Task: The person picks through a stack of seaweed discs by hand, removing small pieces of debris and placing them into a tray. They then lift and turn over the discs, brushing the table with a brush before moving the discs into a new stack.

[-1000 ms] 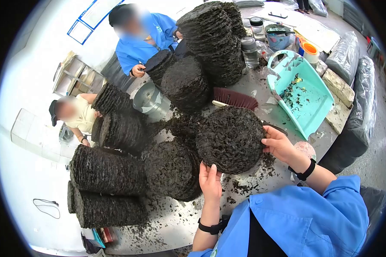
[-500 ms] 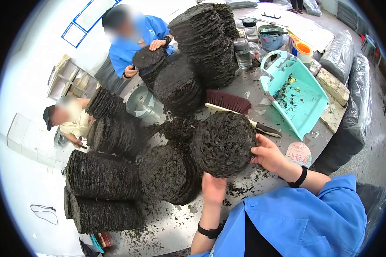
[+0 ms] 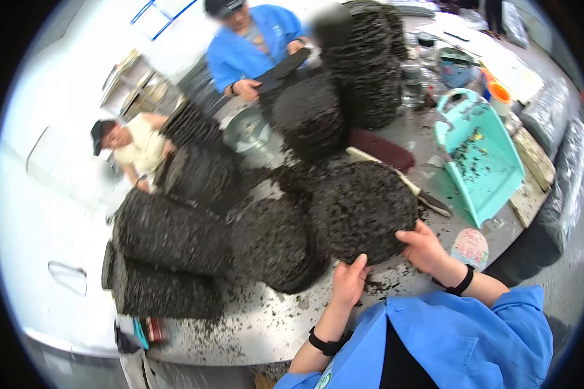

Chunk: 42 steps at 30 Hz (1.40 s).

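Observation:
A round, dark, rough disc (image 3: pixel 365 209) is held between my two hands above the table. My left hand (image 3: pixel 349 280) grips its lower edge, thumb on the near face and fingers mostly hidden behind. At its lower right edge, my right hand (image 3: pixel 424 246) pinches the rim with the thumb in front. Just left of the disc lies a stack of similar dark discs (image 3: pixel 274 245), its round face toward me. Dark crumbs are scattered on the table below my hands.
More dark stacks (image 3: pixel 172 235) lie at the left; a tall one (image 3: pixel 365 71) stands behind. A brush (image 3: pixel 381 150), a teal dustpan (image 3: pixel 480 159) with scraps and a round pink label (image 3: pixel 470 247) are at the right. Two co-workers handle dark pieces across the grey table (image 3: pixel 246 343).
The view has shifted, so most things sit further right. The disc is tilted differently and looks wider. My left thumb now shows on its face. The co-worker in blue has tilted their disc.

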Available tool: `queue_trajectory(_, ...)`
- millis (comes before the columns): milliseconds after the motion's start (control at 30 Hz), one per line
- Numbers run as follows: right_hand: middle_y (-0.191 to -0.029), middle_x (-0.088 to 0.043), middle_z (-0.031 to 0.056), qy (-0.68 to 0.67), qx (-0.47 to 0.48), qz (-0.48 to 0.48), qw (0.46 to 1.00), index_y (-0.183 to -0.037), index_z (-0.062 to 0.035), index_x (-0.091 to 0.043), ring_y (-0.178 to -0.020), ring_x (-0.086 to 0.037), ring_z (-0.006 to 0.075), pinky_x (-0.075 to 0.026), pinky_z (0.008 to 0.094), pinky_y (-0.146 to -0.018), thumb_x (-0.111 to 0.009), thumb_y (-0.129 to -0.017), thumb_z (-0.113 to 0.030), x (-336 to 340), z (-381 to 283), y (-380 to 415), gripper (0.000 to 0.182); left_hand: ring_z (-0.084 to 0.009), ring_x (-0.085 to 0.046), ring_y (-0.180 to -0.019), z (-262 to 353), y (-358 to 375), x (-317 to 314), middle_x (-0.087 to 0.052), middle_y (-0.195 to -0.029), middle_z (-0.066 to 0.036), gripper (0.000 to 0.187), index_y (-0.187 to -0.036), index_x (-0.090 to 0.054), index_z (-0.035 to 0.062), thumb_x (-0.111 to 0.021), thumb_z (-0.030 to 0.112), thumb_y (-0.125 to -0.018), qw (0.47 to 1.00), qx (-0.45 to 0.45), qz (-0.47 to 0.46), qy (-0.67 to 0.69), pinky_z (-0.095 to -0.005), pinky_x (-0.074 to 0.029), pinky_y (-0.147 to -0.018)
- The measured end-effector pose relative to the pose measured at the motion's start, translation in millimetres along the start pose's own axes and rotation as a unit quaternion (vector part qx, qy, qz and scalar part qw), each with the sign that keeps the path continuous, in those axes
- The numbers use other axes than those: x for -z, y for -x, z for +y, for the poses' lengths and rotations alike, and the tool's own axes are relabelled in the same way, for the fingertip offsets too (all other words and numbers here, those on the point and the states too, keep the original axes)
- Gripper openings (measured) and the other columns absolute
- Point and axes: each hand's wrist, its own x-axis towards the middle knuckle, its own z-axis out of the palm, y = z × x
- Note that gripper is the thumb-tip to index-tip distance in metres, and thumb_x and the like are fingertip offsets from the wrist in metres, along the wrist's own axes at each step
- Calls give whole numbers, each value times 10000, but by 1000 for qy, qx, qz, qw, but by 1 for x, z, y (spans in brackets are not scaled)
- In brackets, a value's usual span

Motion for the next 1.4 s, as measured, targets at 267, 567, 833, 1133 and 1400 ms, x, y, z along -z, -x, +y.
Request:
queue_trajectory(267, -1300, -581, 123, 532, 332, -141, 766, -1323, -36, -548, -1200, -557, 269, -445, 359, -1026, -577, -840, 65, -95, -40, -60, 494, -209, -609, -1070, 87, 85, 97, -606, -1229, -130, 298, -1274, -523, 27, -531, 104, -986, 913, -236, 186, -274, -362, -480, -930)
queue_trajectory(567, -1447, -459, 238, 757, 397, -324, 405, -1274, -37, -593, -1384, -384, 409, -324, 512, -1129, -617, -736, -138, -150, 87, -76, 548, -162, -549, -1124, 89, 40, 200, -580, -1264, -53, 469, -1308, -528, 71, -615, 365, -953, 844, -212, 492, 42, -326, -415, -967)
queue_trajectory(833, -1338, -528, 165, 463, 72, -174, 866, -1469, -32, -350, -1295, -483, 279, -380, 411, -1081, -665, -923, -419, -60, -14, -67, 740, -234, -515, -1230, 145, 29, 109, -508, -1391, -148, 767, -1479, -400, 6, -741, 324, -869, 946, -159, 181, -217, -347, -427, -993)
queue_trajectory(1133, -1571, -193, 329, 591, -32, -61, 804, -1526, 97, -139, -1477, -228, 389, -234, 434, -1195, -652, -839, -659, -14, -31, -55, 1143, -335, -354, -1421, 98, -17, 44, -370, -1510, -261, 921, -1518, -271, -43, -689, 494, -896, 873, -137, 73, -462, -415, -289, -1153)
queue_trajectory(1400, -1536, -311, 278, 590, 41, -119, 798, -1523, 48, -222, -1434, -326, 372, -296, 435, -1167, -704, -852, -552, -21, -20, -41, 1021, -321, -244, -1476, 92, 6, 50, -257, -1571, -256, 962, -1555, -155, -26, -675, 468, -912, 925, -111, 76, -355, -404, -202, -1192)
